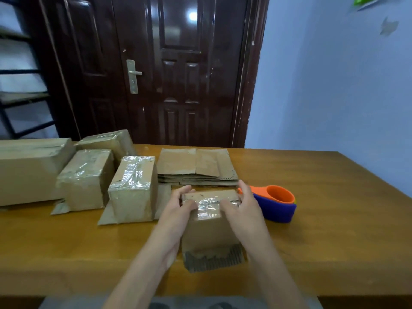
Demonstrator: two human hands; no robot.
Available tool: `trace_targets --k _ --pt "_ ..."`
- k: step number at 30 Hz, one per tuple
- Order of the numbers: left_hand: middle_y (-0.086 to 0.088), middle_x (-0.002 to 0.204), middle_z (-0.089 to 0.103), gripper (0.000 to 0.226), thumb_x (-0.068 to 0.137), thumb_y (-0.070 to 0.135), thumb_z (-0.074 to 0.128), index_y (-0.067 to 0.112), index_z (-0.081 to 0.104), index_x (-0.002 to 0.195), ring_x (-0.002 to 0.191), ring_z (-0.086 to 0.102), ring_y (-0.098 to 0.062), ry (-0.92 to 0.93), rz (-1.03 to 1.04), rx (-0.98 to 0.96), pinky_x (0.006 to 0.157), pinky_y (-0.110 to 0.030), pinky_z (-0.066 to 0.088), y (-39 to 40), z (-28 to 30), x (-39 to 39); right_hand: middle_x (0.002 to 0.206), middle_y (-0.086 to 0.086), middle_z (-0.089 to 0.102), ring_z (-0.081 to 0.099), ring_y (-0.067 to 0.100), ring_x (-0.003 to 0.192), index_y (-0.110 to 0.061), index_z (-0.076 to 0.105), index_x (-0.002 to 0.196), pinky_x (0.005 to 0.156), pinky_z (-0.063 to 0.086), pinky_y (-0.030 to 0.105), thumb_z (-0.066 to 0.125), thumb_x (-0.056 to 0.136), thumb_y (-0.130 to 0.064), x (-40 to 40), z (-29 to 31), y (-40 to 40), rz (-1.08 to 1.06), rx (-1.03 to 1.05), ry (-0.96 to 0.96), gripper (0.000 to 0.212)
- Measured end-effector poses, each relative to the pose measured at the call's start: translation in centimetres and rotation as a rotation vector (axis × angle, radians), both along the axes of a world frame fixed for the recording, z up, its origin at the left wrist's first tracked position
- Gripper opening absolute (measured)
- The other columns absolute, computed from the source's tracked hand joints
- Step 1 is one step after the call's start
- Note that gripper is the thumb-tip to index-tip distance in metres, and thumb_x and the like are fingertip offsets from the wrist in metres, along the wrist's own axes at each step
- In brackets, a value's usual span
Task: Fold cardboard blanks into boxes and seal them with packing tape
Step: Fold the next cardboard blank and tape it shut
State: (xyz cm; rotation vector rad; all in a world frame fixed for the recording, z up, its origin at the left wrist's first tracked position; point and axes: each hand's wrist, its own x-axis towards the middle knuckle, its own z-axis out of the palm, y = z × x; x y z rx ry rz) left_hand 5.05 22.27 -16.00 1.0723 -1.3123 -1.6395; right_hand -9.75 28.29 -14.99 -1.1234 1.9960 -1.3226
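On the counter point(312, 197), a long box point(29, 170) lies at far left, then three taped boxes point(133, 188) beside it. Their contents are hidden. A stack of flat blanks point(196, 168) sits behind the middle. In front of it the left hand point(178, 208) and right hand point(243, 206) hold a fourth taped box point(209, 226) by its far end, fingers point(182, 192) curled over the taped edge on both sides. One orange-and-blue tape dispenser point(276, 204) rests just right of the right hand.
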Motion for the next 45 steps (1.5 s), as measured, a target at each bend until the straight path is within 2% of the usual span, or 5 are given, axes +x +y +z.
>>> trace_targets --k 15,27,33,39,45 --pt "-0.011 0.115 0.074 0.015 0.106 0.028 0.059 0.033 0.071 0.114 0.103 0.073 -0.032 -0.002 0.005 -0.043 0.071 -0.039 0.061 -1.5 -1.2 0.0 0.142 -0.006 0.062 0.056 0.013 0.129 -0.034 0.055 0.148 0.099 0.049 0.029 0.072 0.096 -0.042 -0.3 -0.4 -0.5 -0.098 -0.009 0.118 0.055" --pt "-0.005 0.114 0.077 0.025 0.109 0.030 0.044 0.028 0.068 0.117 0.109 0.072 -0.030 0.140 0.008 -0.039 0.083 -0.048 0.062 -0.8 -2.4 -0.3 0.122 -0.004 0.075 0.072 0.019 0.112 -0.053 0.067 0.124 0.102 0.057 0.050 0.044 0.108 -0.046 -0.5 -1.7 0.0 0.079 -0.101 -0.588 0.029" --pt "-0.009 0.124 0.070 0.023 0.110 0.037 0.041 0.034 0.063 0.119 0.113 0.068 -0.034 0.093 -0.015 -0.070 0.089 -0.057 0.060 -0.9 -2.5 -0.3 0.166 -0.005 0.032 0.037 0.025 0.148 -0.056 0.021 0.159 0.123 0.031 0.052 0.023 0.110 -0.056 -1.8 -2.4 -0.4 0.159 0.058 -0.340 0.049" --pt "-0.011 0.122 0.072 0.025 0.110 0.038 0.042 0.031 0.064 0.120 0.112 0.069 -0.035 0.097 -0.010 -0.043 0.088 -0.054 0.061 -0.6 -2.3 -0.3 0.158 -0.021 0.040 0.033 -0.005 0.144 -0.042 0.020 0.164 0.120 0.028 0.024 0.022 0.113 -0.047 -0.3 -3.6 0.5 0.022 -0.227 -0.052 0.052" --pt "-0.011 0.115 0.075 0.028 0.109 0.038 0.042 0.024 0.063 0.121 0.106 0.072 -0.034 0.101 -0.003 -0.047 0.077 -0.045 0.062 -0.4 -2.4 -0.4 0.161 -0.025 0.040 0.030 -0.005 0.150 -0.041 0.031 0.161 0.126 0.030 0.035 0.018 0.098 -0.076 0.7 -5.7 1.1 -0.023 -0.315 -0.022 0.074"
